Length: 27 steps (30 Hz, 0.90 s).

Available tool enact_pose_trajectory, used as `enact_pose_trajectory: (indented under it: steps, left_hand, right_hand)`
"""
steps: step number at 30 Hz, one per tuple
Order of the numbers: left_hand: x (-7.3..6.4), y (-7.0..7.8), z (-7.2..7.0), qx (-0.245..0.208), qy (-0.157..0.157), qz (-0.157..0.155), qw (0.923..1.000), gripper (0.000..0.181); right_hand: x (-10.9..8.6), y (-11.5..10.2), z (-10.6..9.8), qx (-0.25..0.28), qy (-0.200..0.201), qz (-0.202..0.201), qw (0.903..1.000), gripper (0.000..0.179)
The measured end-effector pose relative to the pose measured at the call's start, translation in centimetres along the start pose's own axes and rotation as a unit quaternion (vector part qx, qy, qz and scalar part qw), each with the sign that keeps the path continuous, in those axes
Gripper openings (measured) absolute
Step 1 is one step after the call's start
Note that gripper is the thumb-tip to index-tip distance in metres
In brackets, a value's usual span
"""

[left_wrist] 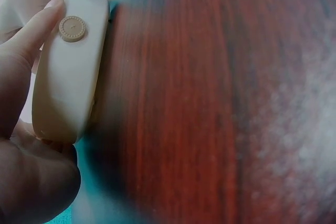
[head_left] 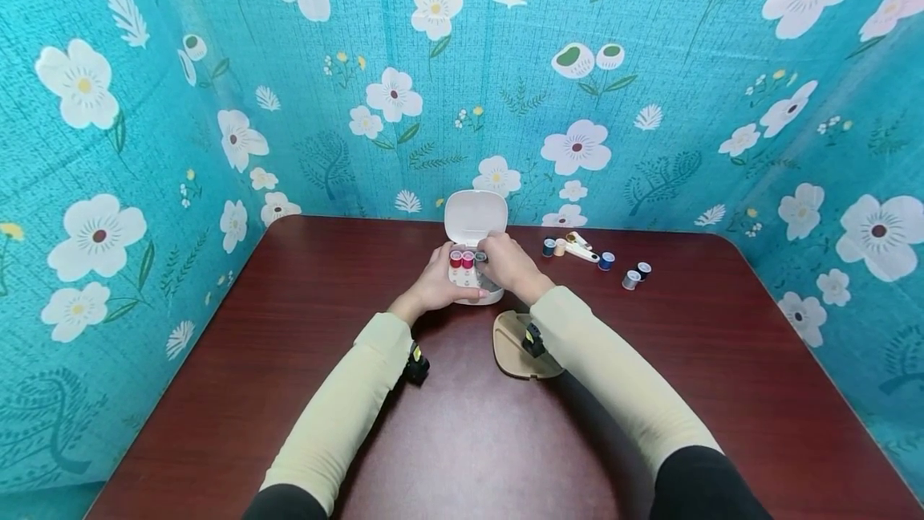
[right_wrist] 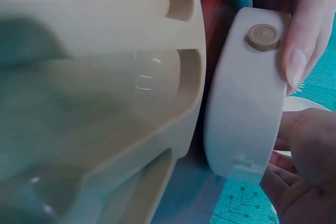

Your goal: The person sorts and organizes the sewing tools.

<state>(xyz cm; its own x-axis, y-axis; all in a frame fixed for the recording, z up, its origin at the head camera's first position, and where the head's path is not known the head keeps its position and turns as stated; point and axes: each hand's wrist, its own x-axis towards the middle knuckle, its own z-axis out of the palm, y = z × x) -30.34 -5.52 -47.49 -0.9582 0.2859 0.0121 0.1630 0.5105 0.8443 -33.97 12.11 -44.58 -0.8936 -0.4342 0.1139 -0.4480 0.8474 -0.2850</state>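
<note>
A white sewing box stands on the table with its lid raised at the back. My left hand grips its left side, the thumb lying along the front edge near a round tan button. Inside, a red thread spool and a pink thread spool stand side by side at the back left. To the right of them, my right hand pinches a dark grey thread spool inside the box; the fingers partly cover it.
A tan tray lies in front of the box, under the right wrist. At the back right stand a dark teal spool, a beige spool, a blue spool, a black spool and a grey spool, near a slim white tool.
</note>
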Motion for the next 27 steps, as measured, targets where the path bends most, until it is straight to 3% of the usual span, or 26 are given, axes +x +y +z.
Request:
enact_pose_trajectory:
  steps: [12,18,27]
  left_hand:
    - [0.1,0.0,0.0,0.001,-0.004,-0.003,1.0,0.115]
    - [0.1,0.0,0.0,0.008,-0.007,-0.012,0.9999,0.117]
    - [0.2,-0.3,0.2,-0.004,0.001,0.0,1.0,0.114]
  right_hand:
    - [-0.9,0.3,-1.5,-0.003,0.004,-0.038,0.9993,0.025]
    - [-1.6,0.4,-2.2,0.001,0.006,-0.043,0.9991,0.027]
    - [-2.6,0.9,-2.6,0.015,0.019,-0.047,0.9986,0.027]
